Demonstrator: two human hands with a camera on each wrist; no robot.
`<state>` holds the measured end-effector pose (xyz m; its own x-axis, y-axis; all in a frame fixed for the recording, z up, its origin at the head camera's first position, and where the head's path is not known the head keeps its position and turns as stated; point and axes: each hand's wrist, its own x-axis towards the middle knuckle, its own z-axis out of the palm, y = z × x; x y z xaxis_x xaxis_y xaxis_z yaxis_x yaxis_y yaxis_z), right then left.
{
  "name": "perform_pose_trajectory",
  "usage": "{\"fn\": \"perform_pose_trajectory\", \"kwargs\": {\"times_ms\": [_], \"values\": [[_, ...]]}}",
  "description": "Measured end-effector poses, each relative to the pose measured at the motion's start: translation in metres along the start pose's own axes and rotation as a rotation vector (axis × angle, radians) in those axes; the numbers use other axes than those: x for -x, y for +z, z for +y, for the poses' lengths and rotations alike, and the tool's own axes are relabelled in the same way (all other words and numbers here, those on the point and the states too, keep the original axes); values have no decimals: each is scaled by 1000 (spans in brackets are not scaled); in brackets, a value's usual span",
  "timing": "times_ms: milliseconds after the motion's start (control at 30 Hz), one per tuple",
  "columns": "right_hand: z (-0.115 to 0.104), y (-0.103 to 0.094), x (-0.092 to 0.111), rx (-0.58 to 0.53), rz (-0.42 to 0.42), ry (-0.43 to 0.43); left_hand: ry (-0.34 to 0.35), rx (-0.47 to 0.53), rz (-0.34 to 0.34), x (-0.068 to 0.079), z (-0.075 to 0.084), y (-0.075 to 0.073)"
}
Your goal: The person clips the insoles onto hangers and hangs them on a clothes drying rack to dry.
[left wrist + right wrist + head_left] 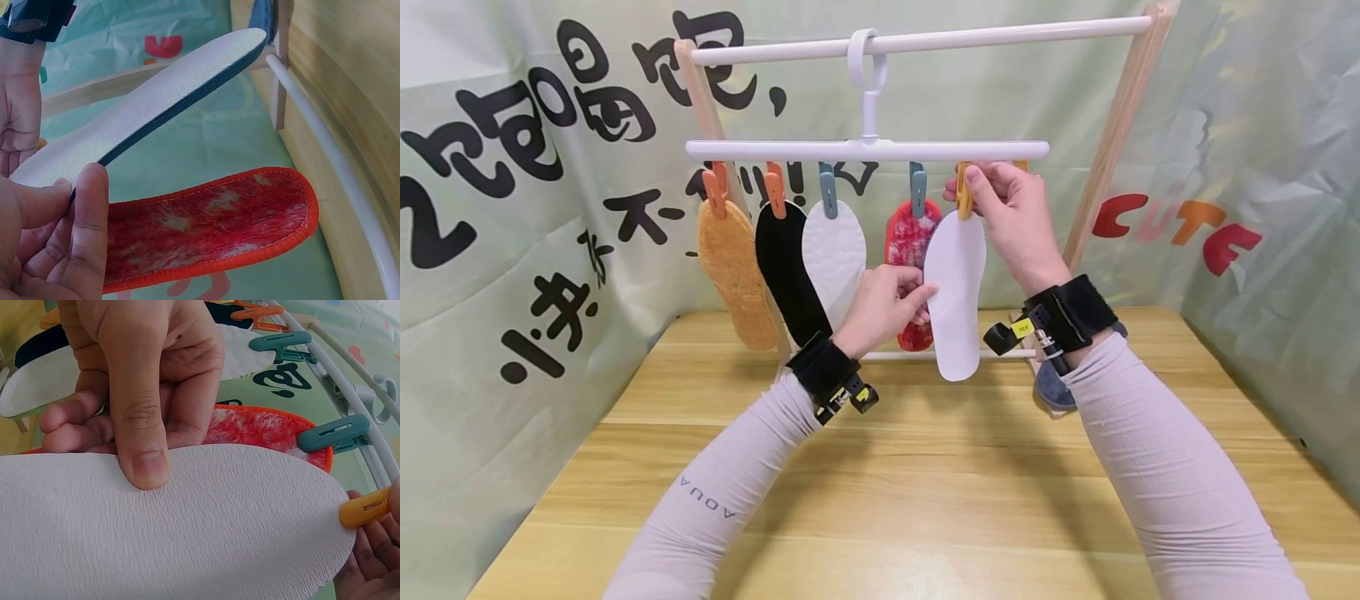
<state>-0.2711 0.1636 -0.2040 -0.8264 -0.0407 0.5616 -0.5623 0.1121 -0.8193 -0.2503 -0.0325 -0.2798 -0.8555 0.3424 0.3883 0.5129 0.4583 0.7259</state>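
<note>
A smooth white insole point(957, 308) with a dark underside hangs at the right part of the white hanger point(775, 151). My left hand point(883, 304) pinches its edge between thumb and fingers; the left wrist view shows that pinch on the insole point(150, 106) up close. At the top, my right hand point(1017, 212) holds a yellow clothespin point(965, 193), whose tip sits over the insole's upper end in the right wrist view. Just behind and to the left, a red patterned insole point(913, 233) hangs from a teal clothespin point(918, 190).
Farther left hang a tan insole point(730, 275), a black insole point(786, 258) and a white quilted insole point(833, 250), each on its clothespin. The hanger hooks over a rod point(1000, 36) of a wooden frame. Behind my right wrist, a dark blue item point(1054, 387) shows near the tabletop point(887, 500).
</note>
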Motion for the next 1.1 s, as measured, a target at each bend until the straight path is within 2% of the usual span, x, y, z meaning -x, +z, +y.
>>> {"fn": "perform_pose_trajectory", "kwargs": {"times_ms": [333, 700, 1000, 1100], "values": [[0, 1, 0, 4, 22, -5, 24, -4, 12, -4, 4, -4], [0, 2, 2, 66, 15, 18, -8, 21, 9, -3, 6, -6], [1, 3, 5, 41, 4, 35, -29, 23, 23, -3, 3, -3], [3, 2, 6, 66, 4, 31, -41, 25, 20, -4, 3, -3]]}}
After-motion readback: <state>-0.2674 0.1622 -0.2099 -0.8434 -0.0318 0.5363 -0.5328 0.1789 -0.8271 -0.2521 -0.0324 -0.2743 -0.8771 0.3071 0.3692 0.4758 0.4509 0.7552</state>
